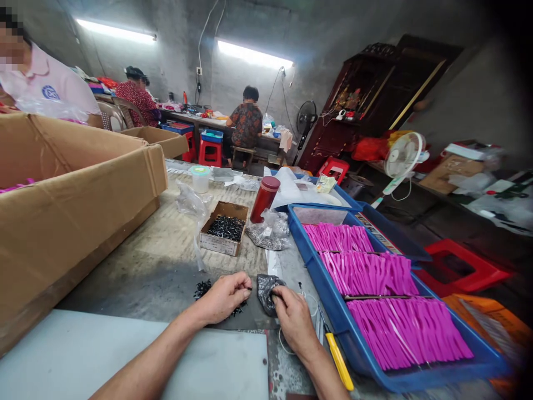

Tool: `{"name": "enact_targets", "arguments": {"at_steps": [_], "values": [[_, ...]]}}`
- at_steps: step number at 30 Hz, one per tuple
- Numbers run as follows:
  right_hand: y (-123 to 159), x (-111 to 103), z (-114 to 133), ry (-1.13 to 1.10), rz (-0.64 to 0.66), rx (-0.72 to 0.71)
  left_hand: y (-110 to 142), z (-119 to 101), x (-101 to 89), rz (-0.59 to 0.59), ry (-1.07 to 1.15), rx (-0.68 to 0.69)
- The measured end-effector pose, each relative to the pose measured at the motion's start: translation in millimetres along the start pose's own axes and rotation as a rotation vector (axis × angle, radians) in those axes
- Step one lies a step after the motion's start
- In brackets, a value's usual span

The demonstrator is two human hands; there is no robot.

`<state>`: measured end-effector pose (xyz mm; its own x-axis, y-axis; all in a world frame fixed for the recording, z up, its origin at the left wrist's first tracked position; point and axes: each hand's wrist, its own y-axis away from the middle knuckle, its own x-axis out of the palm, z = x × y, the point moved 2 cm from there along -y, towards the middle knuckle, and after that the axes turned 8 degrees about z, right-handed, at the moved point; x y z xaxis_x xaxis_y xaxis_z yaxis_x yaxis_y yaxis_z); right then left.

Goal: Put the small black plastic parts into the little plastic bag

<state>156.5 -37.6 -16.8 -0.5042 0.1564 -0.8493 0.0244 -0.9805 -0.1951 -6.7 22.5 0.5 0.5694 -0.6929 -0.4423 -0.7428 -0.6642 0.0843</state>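
Note:
My left hand (227,297) is closed in a pinch above a pile of small black pieces (202,288). A tiny dark bit shows at its fingertips, too small to name. My right hand (295,315) has thumb and forefinger pressed together at the near right edge of a crumpled dark plastic bag (265,289). What those fingers grip, if anything, is hidden. Beyond my hands stands an open cardboard box (220,246) full of small black parts, with a clear bag of small metallic parts (270,236) beside it.
Right of my hands, a blue tray (337,316) holds rows of magenta strips (410,333). A yellow-handled screwdriver (339,361) lies against it. A large carton (83,222) stands left, a pale board (216,364) lies in front. A dark red flask (265,200) stands farther back; several people sit beyond.

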Motion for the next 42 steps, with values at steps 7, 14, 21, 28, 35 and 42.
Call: {"name": "enact_targets", "arguments": {"at_steps": [7,14,21,28,35,42], "values": [[1,-5,0,-0.117,0.019,0.019,1,-4,-0.2,-0.001,-0.017,-0.012],[7,-13,7,-0.187,-0.033,0.025,0,-6,1.2,0.017,0.001,0.002],[9,-19,25,-0.302,-0.011,-0.048,1,-9,3.0,0.044,0.054,0.028],[11,-13,31,-0.43,0.081,-0.027,3,-13,4.5,0.078,0.063,0.065],[10,-8,30,-0.551,0.151,-0.002,6,-20,4.3,0.13,0.036,0.083],[12,-6,29,-0.585,0.158,0.003,5,-19,5.4,0.144,-0.021,0.088]]}}
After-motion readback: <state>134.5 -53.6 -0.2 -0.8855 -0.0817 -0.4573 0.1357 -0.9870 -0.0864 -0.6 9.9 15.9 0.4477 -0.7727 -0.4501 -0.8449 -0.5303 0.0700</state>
